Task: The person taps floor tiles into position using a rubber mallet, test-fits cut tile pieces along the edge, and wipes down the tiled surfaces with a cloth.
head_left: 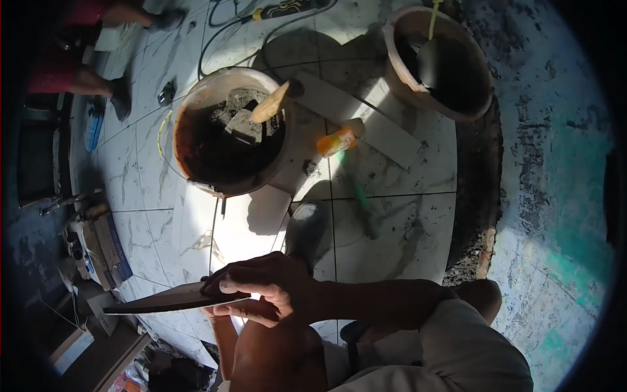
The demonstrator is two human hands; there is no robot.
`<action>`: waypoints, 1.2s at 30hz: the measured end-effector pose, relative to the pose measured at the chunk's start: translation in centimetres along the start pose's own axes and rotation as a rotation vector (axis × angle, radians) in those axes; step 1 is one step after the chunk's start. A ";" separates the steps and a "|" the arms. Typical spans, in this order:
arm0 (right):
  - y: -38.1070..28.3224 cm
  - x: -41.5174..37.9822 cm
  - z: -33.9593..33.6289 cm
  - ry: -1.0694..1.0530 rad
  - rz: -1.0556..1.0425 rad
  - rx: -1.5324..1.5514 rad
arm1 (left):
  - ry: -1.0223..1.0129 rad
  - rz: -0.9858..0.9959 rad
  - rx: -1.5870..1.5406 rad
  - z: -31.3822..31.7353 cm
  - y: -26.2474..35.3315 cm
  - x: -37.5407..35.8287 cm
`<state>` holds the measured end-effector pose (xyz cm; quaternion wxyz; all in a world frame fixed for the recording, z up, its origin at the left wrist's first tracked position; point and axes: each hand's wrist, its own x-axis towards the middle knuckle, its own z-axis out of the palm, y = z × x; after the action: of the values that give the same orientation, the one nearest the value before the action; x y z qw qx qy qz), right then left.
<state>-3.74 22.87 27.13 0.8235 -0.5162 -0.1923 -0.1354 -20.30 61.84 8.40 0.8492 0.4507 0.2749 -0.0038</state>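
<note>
My right hand [264, 289] is closed on the near end of a thin tile piece [166, 300], with its thumb below and fingers above. The tile is seen almost edge-on and points left. My left hand [219, 312] is at the tile's lower edge, close to my knee; most of its fingers are hidden behind the tile. Ahead stands a bucket [185, 147] with grey mortar [245, 101] in it. A trowel [271, 103] with a wooden handle rests in that bucket. A mallet [336, 142] with an orange head and green handle lies on the floor.
Marbled floor tiles [392, 228] spread around my shoe [307, 228]. A second bucket [401, 72] stands beside a rough trench [473, 196] along the wall. Cut tile strips [382, 134] lie near the mallet. A yellow-black power tool [284, 9] trails a cable. Another person's legs [91, 81] show upper left.
</note>
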 end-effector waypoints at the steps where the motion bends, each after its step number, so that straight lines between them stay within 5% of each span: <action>1: -1.5 1.0 -1.4 0.015 0.007 0.001 | -0.080 -0.044 0.082 3.5 1.0 1.5; 4: -7.3 3.3 -6.4 0.083 0.181 0.170 | -0.372 -0.147 0.281 14.3 3.5 6.1; 6: -10.3 4.5 -9.2 0.294 -0.051 -0.013 | -0.597 -0.190 0.405 22.3 5.0 8.1; 8: -14.6 4.3 -12.5 0.366 0.047 0.003 | -0.833 -0.222 0.519 30.6 6.1 9.1; 16: -23.0 -6.0 -19.8 0.485 -0.034 -0.771 | -1.755 -0.431 0.872 60.7 1.4 0.5; 19: -27.3 -12.5 -20.7 0.568 0.126 -0.736 | -1.973 -0.584 1.034 65.5 -4.3 -6.0; 22: -29.7 -18.3 -21.7 0.719 0.196 -0.723 | -1.973 -0.718 1.297 66.1 -9.8 -12.8; 25: -30.5 -24.4 -22.2 0.876 0.255 -0.996 | -2.028 -0.722 1.470 65.2 -13.7 -17.8; 28: -28.3 -32.4 -18.9 1.280 0.161 -1.785 | -1.914 -0.701 1.365 61.9 -16.5 -17.6; 31: -21.3 -43.2 -15.5 1.941 0.437 -1.368 | -1.934 -0.790 1.188 61.0 -18.7 -16.2; 32: -16.5 -47.7 -15.1 1.987 0.484 -1.242 | -1.890 -0.791 1.147 60.4 -18.9 -15.9; 34: -13.8 -49.6 -13.2 2.031 0.297 -0.083 | -1.806 -0.859 1.221 60.7 -20.5 -11.3; 36: -13.3 -49.0 -13.5 2.004 0.251 0.074 | -1.695 -1.027 1.223 60.4 -22.8 -7.7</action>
<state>-50.56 6.11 10.10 0.6292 -0.1554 0.6398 -0.4130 -4.61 0.07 21.30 0.3007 0.4739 -0.2782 -0.7795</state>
